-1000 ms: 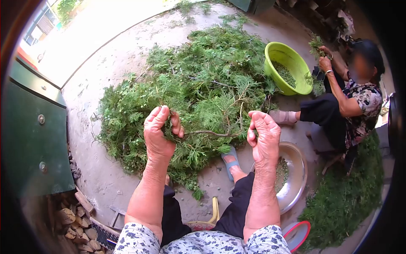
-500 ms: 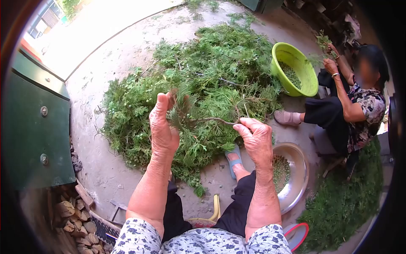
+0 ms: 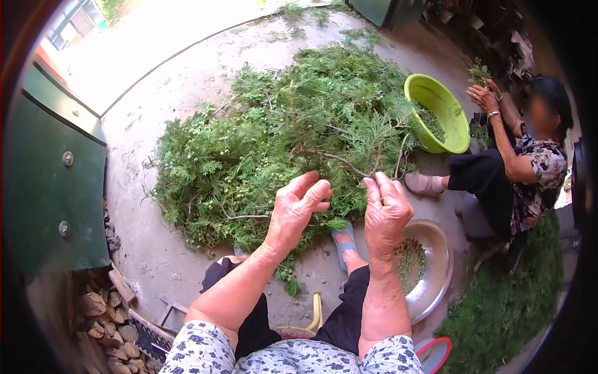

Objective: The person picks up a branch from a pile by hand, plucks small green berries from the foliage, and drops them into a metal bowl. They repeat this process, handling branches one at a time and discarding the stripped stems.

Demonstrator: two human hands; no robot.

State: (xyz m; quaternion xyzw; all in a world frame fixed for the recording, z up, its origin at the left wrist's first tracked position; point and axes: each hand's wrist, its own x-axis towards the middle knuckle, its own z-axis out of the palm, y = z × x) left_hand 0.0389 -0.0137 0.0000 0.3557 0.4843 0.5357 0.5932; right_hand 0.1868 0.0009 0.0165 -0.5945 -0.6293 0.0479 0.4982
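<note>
My right hand [image 3: 387, 207] pinches the woody stem of a cypress branch [image 3: 349, 165] between thumb and fingers. The branch's leafy sprays spread forward and to the left over a large heap of cut cypress branches [image 3: 205, 177]. My left hand [image 3: 298, 209] is just below and left of the stem, with fingers curved and apart and nothing visible in them. Close by my right forearm, a metal basin [image 3: 440, 249] on the floor holds many small green cones [image 3: 411, 265].
At the right a seated person [image 3: 536, 149] handles a sprig beside a lime-green tub [image 3: 458, 128] containing small cones. More greenery [image 3: 504, 299] lies at lower right, near a red-rimmed container [image 3: 436, 355]. Chopped firewood [image 3: 115, 330] and a green door panel [image 3: 59, 193] are at left.
My left hand has moved right and down, away from the leafy end of the branch. My right hand still holds the stem. The other person's hands have shifted on their sprig.
</note>
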